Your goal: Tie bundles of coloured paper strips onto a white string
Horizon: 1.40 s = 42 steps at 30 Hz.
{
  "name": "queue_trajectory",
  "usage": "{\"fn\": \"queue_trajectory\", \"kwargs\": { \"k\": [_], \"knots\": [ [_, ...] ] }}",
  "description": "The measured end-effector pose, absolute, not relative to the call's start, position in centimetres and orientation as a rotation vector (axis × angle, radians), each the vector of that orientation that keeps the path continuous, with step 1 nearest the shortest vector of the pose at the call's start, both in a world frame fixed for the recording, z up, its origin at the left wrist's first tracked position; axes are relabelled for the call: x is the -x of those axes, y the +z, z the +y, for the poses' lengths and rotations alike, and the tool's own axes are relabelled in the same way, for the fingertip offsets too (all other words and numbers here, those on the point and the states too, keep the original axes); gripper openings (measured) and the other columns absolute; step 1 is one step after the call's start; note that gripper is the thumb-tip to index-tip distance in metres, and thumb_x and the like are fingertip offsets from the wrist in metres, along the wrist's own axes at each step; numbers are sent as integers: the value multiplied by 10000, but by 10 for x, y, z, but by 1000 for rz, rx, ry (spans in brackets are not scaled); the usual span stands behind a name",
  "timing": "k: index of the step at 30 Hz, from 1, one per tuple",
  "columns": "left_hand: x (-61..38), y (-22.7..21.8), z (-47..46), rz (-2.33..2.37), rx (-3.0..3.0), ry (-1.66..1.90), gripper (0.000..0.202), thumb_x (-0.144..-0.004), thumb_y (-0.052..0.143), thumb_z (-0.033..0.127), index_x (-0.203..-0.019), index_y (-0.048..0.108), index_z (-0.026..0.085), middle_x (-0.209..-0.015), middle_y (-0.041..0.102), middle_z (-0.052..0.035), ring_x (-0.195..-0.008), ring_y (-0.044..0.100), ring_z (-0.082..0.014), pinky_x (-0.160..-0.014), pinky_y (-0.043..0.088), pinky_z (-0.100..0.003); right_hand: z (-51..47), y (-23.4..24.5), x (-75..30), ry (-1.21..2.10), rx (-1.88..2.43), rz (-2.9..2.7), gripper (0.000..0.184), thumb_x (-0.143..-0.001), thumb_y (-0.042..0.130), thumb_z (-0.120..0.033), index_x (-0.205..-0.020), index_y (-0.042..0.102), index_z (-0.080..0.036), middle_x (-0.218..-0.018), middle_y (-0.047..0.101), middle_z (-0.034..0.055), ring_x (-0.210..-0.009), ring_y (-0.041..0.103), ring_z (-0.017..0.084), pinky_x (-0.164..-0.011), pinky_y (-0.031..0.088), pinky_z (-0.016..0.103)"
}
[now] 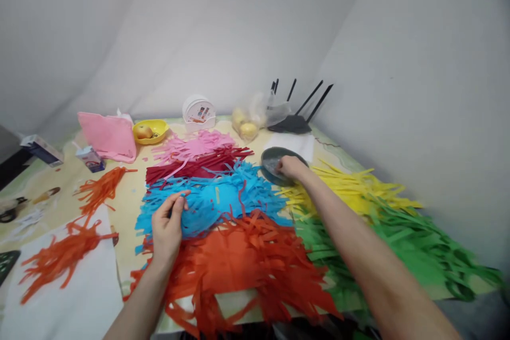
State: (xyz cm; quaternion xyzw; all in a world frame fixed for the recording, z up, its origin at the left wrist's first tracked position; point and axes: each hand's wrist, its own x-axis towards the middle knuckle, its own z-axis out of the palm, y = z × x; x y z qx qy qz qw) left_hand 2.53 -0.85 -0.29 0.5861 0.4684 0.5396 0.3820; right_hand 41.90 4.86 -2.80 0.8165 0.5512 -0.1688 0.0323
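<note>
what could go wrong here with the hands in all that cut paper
The right hand reaches across to the dark round dish, its forearm low over the yellow fringed paper; dragging back may scatter strips. The left hand pinches the blue fringed paper, whose thin strips could tear or tangle with the orange fringed paper.

A single head-worn camera looks forward and down from above the near edge of the table [127, 196]; it faces the corner where two pale walls meet behind the far edge; both forearms run up into view from the bottom, the left hand [167, 228] close, the right hand [290, 167] farther out; the wide lens bends the edges; no second view shares the scene.
</note>
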Motion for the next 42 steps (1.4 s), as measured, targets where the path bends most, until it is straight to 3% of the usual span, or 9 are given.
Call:
{"fn": "queue_trajectory", "kwargs": {
  "k": [11,14,16,21,24,26,30,33,42],
  "knots": [
    [-30,0,-17,1122,-1472,1397,177,-832,647,345,-832,677,171,-678,667,3,-674,631,-145,-709,496,-253,43,-30,-414,-420,-2634,1793,276,-931,608,-338,-1134,625,-151,-1150,638,84,-1003,634,203,-865,536,400],
    [-30,-1,-20,1128,-1479,1361,188,-835,645,346,-877,689,169,-713,687,-8,-706,644,-153,-728,499,-262,34,-21,-414,-331,-2803,1818,150,-911,593,-218,-976,697,-131,-1031,700,109,-984,649,219,-901,497,368],
    [-30,-2,-21,1116,-1490,1339,197,-838,642,346,-902,693,167,-732,698,-14,-727,652,-156,-740,503,-266,24,-13,-411,-283,-2916,1866,169,-861,577,-153,-920,732,-124,-979,728,134,-965,661,245,-893,478,340],
    [-30,-1,-24,1083,-1509,1314,207,-835,645,347,-910,705,164,-760,710,-23,-739,659,-159,-747,503,-271,-10,0,-374,-260,-3145,2097,305,-865,531,-267,-1067,710,-126,-942,741,130,-853,690,236,-817,518,352],
    [-32,1,-27,1055,-1556,1281,185,-838,641,325,-896,714,166,-767,716,-29,-743,659,-165,-749,502,-280,-36,2,-324,-520,-3164,2392,315,-877,552,-378,-1055,679,-151,-824,730,70,-717,690,196,-708,559,328],
    [-33,4,-31,1029,-1620,1258,160,-836,643,305,-876,722,171,-781,725,-36,-768,661,-176,-776,502,-298,-55,4,-286,-1008,-3091,2754,255,-822,652,-395,-939,678,-170,-760,699,32,-643,660,172,-637,560,307],
    [-35,11,-43,942,-1778,1214,127,-847,641,272,-862,735,186,-812,736,-37,-814,650,-184,-820,489,-320,-89,10,-222,-1495,-2757,3085,116,-798,714,-310,-837,709,-201,-871,681,41,-802,659,165,-679,558,265],
    [-34,16,-54,891,-1855,1191,113,-857,643,256,-868,733,189,-807,730,-30,-798,636,-173,-780,485,-300,-103,11,-197,-1712,-2674,3121,74,-806,710,-256,-871,704,-221,-844,677,25,-755,653,144,-654,560,240],
    [-25,15,-72,898,-1907,1224,80,-863,644,232,-859,713,193,-805,713,-23,-777,619,-159,-738,481,-277,-116,13,-181,-1572,-2731,3171,69,-823,687,-173,-858,712,-226,-886,673,35,-839,657,157,-684,564,242]
  ]
}}
